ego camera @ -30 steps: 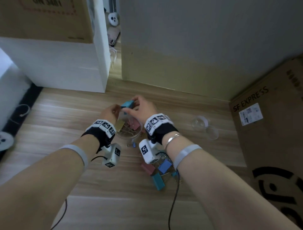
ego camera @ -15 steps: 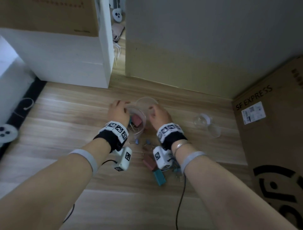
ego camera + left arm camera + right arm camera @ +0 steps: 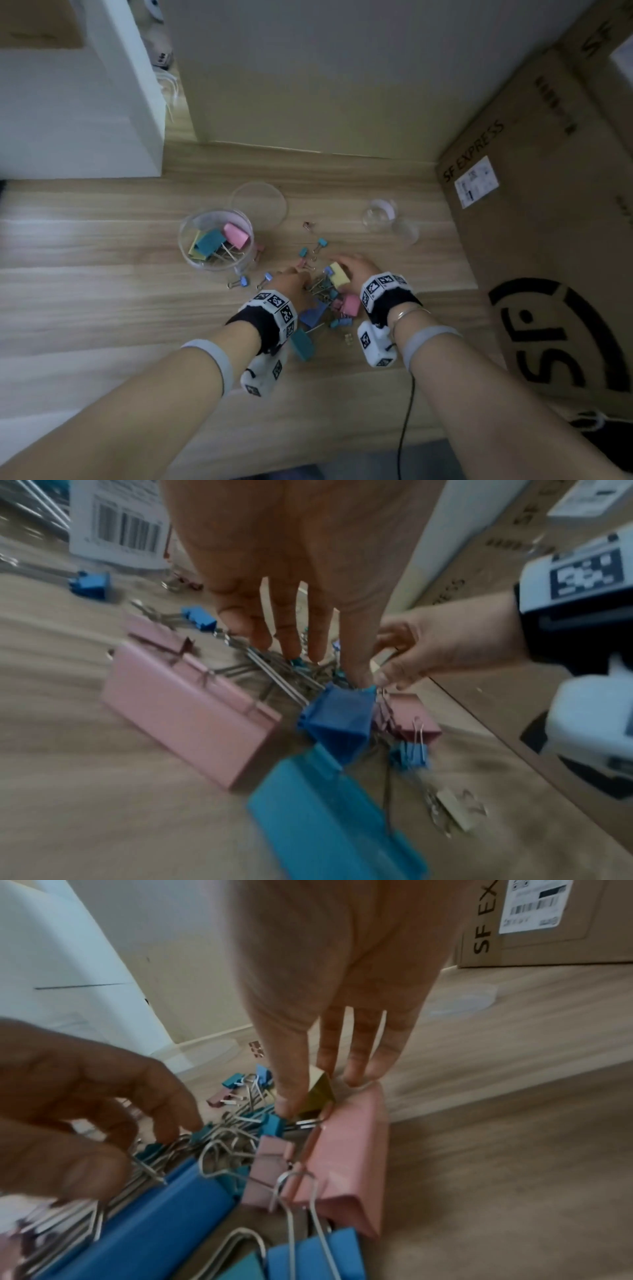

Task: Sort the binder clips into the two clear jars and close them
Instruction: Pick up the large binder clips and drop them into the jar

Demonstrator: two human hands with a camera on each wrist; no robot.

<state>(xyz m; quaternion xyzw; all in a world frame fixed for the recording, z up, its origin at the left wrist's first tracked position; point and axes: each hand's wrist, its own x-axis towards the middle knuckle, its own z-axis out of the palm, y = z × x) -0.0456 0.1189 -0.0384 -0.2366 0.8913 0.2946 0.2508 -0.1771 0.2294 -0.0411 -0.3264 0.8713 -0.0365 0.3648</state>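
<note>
Both my hands are down in the heap of binder clips [image 3: 322, 298] on the wooden surface [image 3: 102, 308]; my left hand [image 3: 291, 284] reaches in from the left, its fingers [image 3: 291, 631] stretched nearly straight down into the tangle of wire handles, touching them, and I cannot tell whether they pinch any, while my right hand [image 3: 356, 270] comes in from the right with its thumb and fingers [image 3: 291, 1096] pinched on a yellow clip [image 3: 339, 275], which sits tilted at the top of the heap. Beside that yellow clip lies a large pink clip [image 3: 346, 1153], and nearer my wrists lie a long blue clip [image 3: 154, 1221] and a large teal clip [image 3: 303, 342]. Small blue and pink clips lie scattered just beyond the heap, toward the wall. To the left of the heap stands the big clear jar [image 3: 219, 241], upright and open, holding a pink, a teal and a yellow clip, and its clear lid [image 3: 258, 205] lies flat just behind it, touching or nearly touching its rim. Well off to the right, near the cardboard box [image 3: 548, 240] marked SF EXPRESS, the small clear jar [image 3: 380, 216] lies with its own lid [image 3: 406, 233] just beside it, both apart from the heap
</note>
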